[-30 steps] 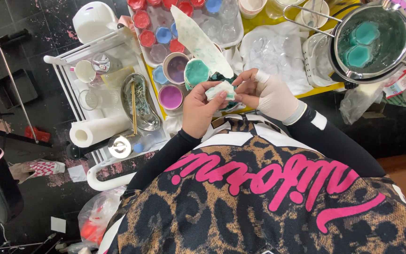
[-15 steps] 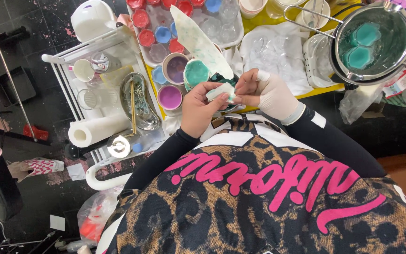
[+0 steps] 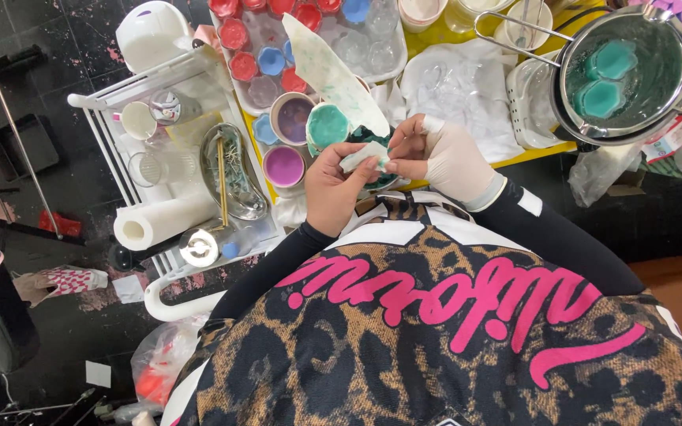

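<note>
My bare left hand (image 3: 331,189) and my right hand (image 3: 445,160), which wears a white glove, meet over the table's near edge. Both pinch a small white piece smeared with teal (image 3: 361,155): the left from below, the right at its right end. Just behind it stands a small cup coated in teal (image 3: 327,126). A long white strip flecked with green (image 3: 331,69) leans over that cup. Something dark teal lies under my hands, mostly hidden.
Two cups with purple filling (image 3: 282,166) (image 3: 294,117) stand left of my hands. A tray of red and blue moulds (image 3: 266,47) lies behind. A metal pot holding teal blocks (image 3: 623,71) sits far right. On the left, a white wire rack (image 3: 112,126) carries a paper towel roll (image 3: 155,221) and a metal dish (image 3: 234,170).
Both hands have shifted slightly up and to the left with the white piece still pinched between them. Nothing else has moved.
</note>
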